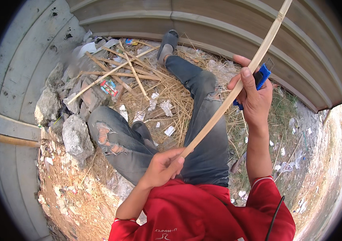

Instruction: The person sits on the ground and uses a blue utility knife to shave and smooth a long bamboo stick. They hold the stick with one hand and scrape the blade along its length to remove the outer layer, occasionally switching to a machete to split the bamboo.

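A long, pale bamboo strip (223, 106) slants across my lap, its far end running out of the top of the picture. My left hand (163, 166) is closed on its lower end, thumb on top. Higher up, my right hand (255, 98) has its thumb pressed along the strip. A blue utility knife (262, 76) with a dark part is also in the right hand, behind the thumb; the palm and fingers hide much of it. Thin metal shows at its upper end, but how far the blade is out I cannot tell.
Several bamboo strips (129, 66) lie piled on dry straw beyond my knees. Grey rocks (76, 136) stand beside my left knee. Corrugated metal sheeting (139, 18) closes off the far side, and grey panels (22, 72) the left. Paper scraps (167, 107) litter the ground between my legs.
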Motion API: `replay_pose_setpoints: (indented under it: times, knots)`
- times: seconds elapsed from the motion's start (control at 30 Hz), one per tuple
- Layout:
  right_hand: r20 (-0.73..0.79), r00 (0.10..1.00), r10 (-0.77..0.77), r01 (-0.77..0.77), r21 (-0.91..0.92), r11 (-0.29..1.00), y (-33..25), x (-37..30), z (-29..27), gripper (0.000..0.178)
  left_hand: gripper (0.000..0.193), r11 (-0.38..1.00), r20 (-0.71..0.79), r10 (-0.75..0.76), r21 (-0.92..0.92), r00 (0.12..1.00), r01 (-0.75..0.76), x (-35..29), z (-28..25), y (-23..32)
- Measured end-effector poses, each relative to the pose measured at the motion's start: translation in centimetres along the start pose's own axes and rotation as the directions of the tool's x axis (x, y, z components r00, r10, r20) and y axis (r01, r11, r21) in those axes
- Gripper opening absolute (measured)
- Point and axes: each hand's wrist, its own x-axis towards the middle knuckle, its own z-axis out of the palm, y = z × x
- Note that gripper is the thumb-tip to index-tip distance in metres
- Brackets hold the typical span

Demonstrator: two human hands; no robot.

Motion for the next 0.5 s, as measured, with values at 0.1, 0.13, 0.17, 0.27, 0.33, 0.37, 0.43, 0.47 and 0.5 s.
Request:
replay_pose_setpoints:
  times: [0.1, 0.13, 0.17, 0.27, 0.33, 0.37, 0.43, 0.47, 0.5]
  knots:
    - [-0.005, 0.997, 0.077, -0.076, 0.065, 0.995, 3.5, 1.7, 0.7, 0.041, 0.037, 0.999, -0.040, -0.016, -0.053, 0.999, 0.013, 1.1, 0.5, -0.7]
    - [-0.015, 0.994, 0.109, -0.107, 0.102, 0.989, 5.0, 2.1, 1.0, 0.041, 0.037, 0.998, -0.069, -0.028, -0.065, 0.997, 0.024, 1.5, 0.9, -1.1]
    - [-0.027, 0.989, 0.142, -0.137, 0.138, 0.981, 6.3, 2.5, 1.4, 0.040, 0.037, 0.998, -0.117, -0.026, -0.066, 0.993, 0.019, 2.4, 1.2, -1.3]
    - [-0.071, 0.980, 0.187, -0.174, 0.162, 0.971, 10.5, 2.4, 2.4, 0.035, 0.037, 0.995, -0.230, -0.099, -0.046, 0.968, 0.091, 3.2, 2.4, -2.1]
    - [-0.048, 0.969, 0.243, -0.228, 0.210, 0.951, 11.1, 1.7, 2.8, 0.035, 0.037, 0.991, -0.271, -0.132, -0.040, 0.953, 0.126, 3.0, 2.5, -2.4]
    - [-0.033, 0.967, 0.251, -0.238, 0.217, 0.947, 11.7, 1.4, 2.8, 0.034, 0.037, 0.990, -0.287, -0.141, -0.039, 0.947, 0.136, 3.0, 2.7, -2.6]
    - [-0.032, 0.968, 0.247, -0.236, 0.206, 0.950, 11.9, 1.0, 2.7, 0.033, 0.038, 0.987, -0.291, -0.159, -0.032, 0.943, 0.157, 3.1, 3.0, -2.7]
    - [-0.030, 0.968, 0.248, -0.237, 0.201, 0.951, 12.0, 0.8, 2.6, 0.033, 0.039, 0.985, -0.295, -0.170, -0.029, 0.940, 0.168, 3.2, 3.0, -2.7]
    - [-0.041, 0.966, 0.254, -0.243, 0.175, 0.954, 11.9, 0.7, 2.2, 0.033, 0.039, 0.985, -0.285, -0.166, -0.006, 0.944, 0.171, 3.4, 3.2, -2.5]
